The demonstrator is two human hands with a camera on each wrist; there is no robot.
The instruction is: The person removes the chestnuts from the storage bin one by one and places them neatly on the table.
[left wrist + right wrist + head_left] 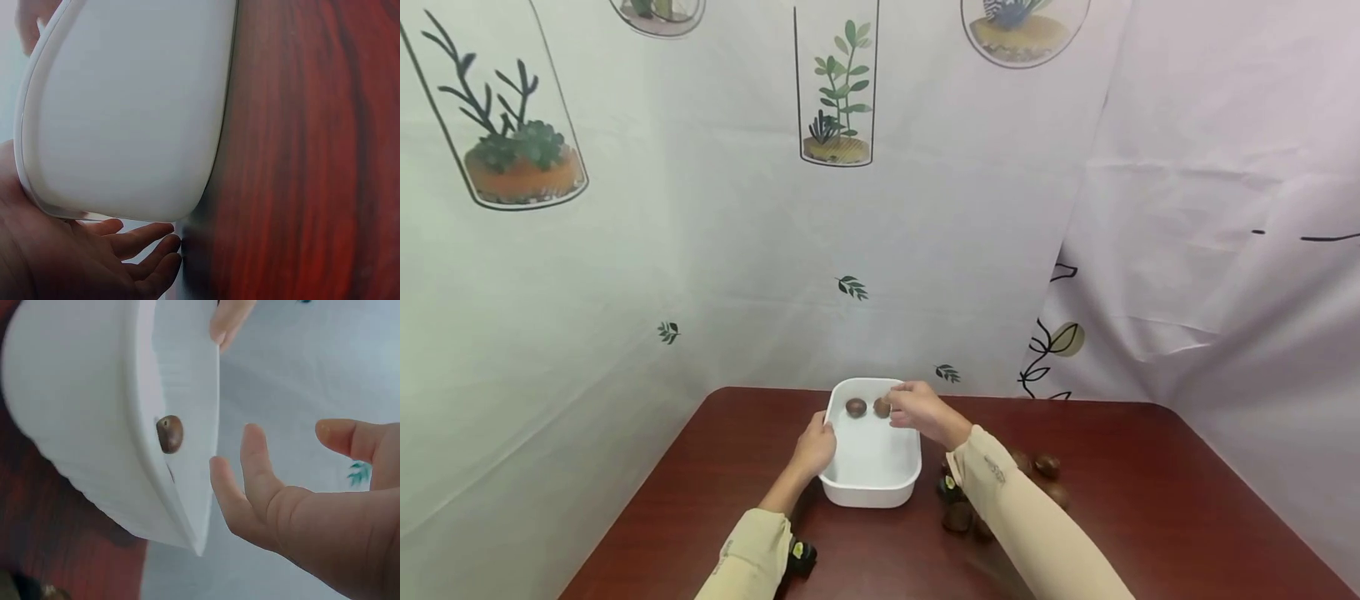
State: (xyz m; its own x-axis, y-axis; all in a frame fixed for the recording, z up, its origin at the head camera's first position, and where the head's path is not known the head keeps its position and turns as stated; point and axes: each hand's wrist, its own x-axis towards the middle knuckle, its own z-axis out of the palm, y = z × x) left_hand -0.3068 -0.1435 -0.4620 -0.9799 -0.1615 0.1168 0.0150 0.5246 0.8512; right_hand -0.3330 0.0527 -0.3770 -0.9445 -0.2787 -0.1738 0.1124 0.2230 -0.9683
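Two chestnuts [856, 407] in white tub [872, 483], left hand [814, 448] open against its rim, right hand [917, 410] open above.

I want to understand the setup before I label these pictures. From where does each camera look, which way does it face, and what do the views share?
Head: sits high, faces forward and down at the red-brown table; shows both sleeved arms, left hand on the white tub's rim, right hand over two brown nuts.
Left wrist: sits low beside the tub, faces its outer wall and the table; shows the open left hand.
Right wrist: faces the tub's rim from the far end; shows the open right hand, one nut.
All three share the tub.
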